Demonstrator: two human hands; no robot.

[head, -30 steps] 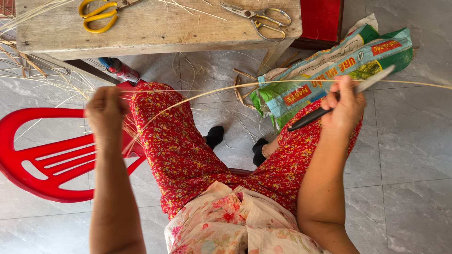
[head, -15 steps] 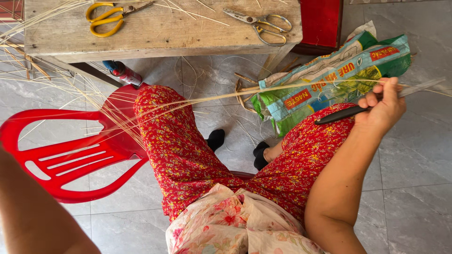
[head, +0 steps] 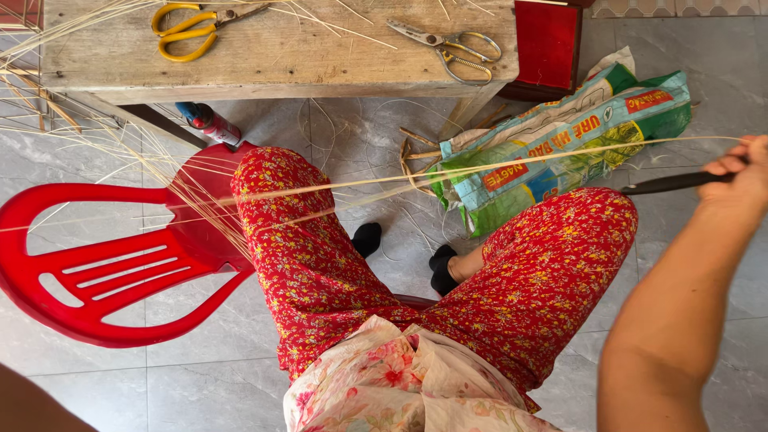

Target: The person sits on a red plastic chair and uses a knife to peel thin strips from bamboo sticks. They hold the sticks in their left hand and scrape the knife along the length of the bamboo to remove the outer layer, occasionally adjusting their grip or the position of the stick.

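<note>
A long pale reed strip [head: 448,170] runs nearly level across the view, from the red plastic chair [head: 104,272] at the left, over the person's raised knee, to the right hand [head: 740,180] at the right edge. The right hand is closed around the strip's end and also around a dark-handled blade [head: 668,184], which points left just below the strip. Only part of this hand is in view, so the exact finger positions cannot be read. The left hand is out of view; only a sliver of forearm shows at the bottom left corner.

The person is seated, wearing red flowered trousers [head: 320,264]. More loose reed strips [head: 172,180] fan across the chair seat and up toward the left end of the wooden bench [head: 280,60].

On the bench top, yellow-handled scissors [head: 188,32] lie near the left end, and metal snips [head: 452,44] lie near the right end. A red box [head: 548,44] stands just beside the bench's right end. A green and white woven sack [head: 560,152] lies on the tiled floor [head: 344,128] behind the strip. A small red and blue can [head: 208,124] lies under the bench.
</note>
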